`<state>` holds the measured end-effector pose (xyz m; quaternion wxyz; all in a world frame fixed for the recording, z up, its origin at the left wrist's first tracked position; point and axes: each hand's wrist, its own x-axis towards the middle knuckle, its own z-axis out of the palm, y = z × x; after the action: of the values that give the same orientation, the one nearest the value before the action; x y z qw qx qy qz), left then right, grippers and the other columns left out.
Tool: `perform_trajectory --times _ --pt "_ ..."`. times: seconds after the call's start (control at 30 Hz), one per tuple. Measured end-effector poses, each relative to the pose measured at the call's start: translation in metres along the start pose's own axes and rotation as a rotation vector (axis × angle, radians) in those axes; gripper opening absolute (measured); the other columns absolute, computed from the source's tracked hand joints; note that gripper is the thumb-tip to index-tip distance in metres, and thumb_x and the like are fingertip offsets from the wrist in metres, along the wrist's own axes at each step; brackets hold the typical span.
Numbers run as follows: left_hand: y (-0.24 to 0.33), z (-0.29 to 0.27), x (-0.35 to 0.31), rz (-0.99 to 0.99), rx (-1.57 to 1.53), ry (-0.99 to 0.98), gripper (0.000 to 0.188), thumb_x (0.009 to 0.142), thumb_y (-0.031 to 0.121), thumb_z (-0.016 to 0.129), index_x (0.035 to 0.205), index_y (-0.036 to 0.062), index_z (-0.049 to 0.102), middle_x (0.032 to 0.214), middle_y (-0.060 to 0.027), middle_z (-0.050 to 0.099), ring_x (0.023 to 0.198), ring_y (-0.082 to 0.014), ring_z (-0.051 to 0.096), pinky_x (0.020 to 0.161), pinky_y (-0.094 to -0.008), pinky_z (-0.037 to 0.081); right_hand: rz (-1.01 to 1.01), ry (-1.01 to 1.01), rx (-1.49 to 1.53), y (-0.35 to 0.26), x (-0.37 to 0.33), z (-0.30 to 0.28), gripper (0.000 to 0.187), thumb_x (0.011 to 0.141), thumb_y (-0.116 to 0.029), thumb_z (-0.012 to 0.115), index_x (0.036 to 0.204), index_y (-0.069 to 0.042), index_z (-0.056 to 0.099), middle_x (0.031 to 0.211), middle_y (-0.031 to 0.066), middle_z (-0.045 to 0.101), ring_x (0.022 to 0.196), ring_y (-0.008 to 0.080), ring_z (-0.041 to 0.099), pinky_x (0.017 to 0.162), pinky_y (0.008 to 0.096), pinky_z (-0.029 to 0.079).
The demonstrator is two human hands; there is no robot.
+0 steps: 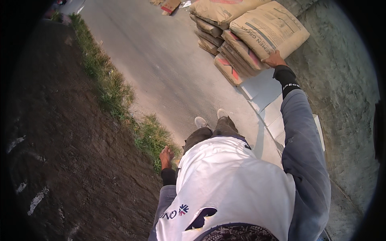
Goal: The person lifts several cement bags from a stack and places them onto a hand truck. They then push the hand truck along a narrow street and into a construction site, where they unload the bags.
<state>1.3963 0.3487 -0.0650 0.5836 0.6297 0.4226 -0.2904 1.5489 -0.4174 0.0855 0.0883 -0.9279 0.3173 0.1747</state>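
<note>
My right arm reaches forward to a stack of brown paper cement bags. The fingers of my right hand are closed on the near corner of the top right cement bag, which lies flat with its printed face up. Beside it, slightly overlapped, lies another cement bag. Under these two are more bags, some with red marks on their ends. Down at my left side hangs my left hand, above the grass, its fingers loosely bent and apart with nothing seen in them.
The stack stands on a paved road against a rough grey wall. Pale slabs line the wall's foot. To the left run a grass strip and a dark rough surface. A flattened carton lies beyond the stack.
</note>
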Motion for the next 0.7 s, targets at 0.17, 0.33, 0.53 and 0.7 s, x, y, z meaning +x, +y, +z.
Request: perform_trajectory --times 0.17,0.33,0.53,0.7 --pt "-0.019 -0.031 0.004 -0.007 0.251 0.089 0.034 0.099 0.037 0.059 0.095 0.0039 0.065 0.078 -0.0053 0.063 0.058 -0.0169 0.057 0.051 -0.0314 0.042 0.002 -0.018 0.023 -0.009 0.006 -0.002 0.090 0.080 -0.053 0.070 0.143 0.007 0.044 0.142 0.0314 0.037 0.128 0.0491 0.049 0.108 0.0497 0.042" --pt "-0.001 -0.042 0.008 -0.052 0.131 -0.116 0.025 0.100 0.033 0.057 0.090 0.0094 0.058 0.072 -0.0007 0.055 0.054 -0.0133 0.048 0.050 -0.0301 0.034 0.024 -0.083 -0.029 -0.021 -0.003 -0.011 0.089 0.083 -0.054 0.066 0.142 0.008 0.044 0.141 0.0304 0.040 0.133 0.0469 0.042 0.109 0.0509 0.041" --pt "0.044 -0.002 0.003 -0.021 0.091 -0.157 0.023 0.104 0.030 0.052 0.090 0.0123 0.052 0.074 0.0014 0.050 0.056 -0.0100 0.044 0.050 -0.0272 0.032 -0.009 -0.122 -0.058 -0.006 0.004 -0.004 0.081 0.087 -0.053 0.062 0.136 0.009 0.052 0.142 0.0249 0.047 0.142 0.0418 0.022 0.110 0.0529 0.039" --pt "0.064 0.018 0.015 0.012 0.133 -0.153 0.020 0.104 0.029 0.053 0.096 0.0106 0.055 0.079 0.0008 0.054 0.063 -0.0111 0.050 0.055 -0.0268 0.039 -0.058 -0.159 -0.138 -0.015 0.005 -0.007 0.077 0.087 -0.055 0.061 0.130 0.009 0.059 0.144 0.0200 0.048 0.140 0.0412 0.024 0.110 0.0559 0.038"
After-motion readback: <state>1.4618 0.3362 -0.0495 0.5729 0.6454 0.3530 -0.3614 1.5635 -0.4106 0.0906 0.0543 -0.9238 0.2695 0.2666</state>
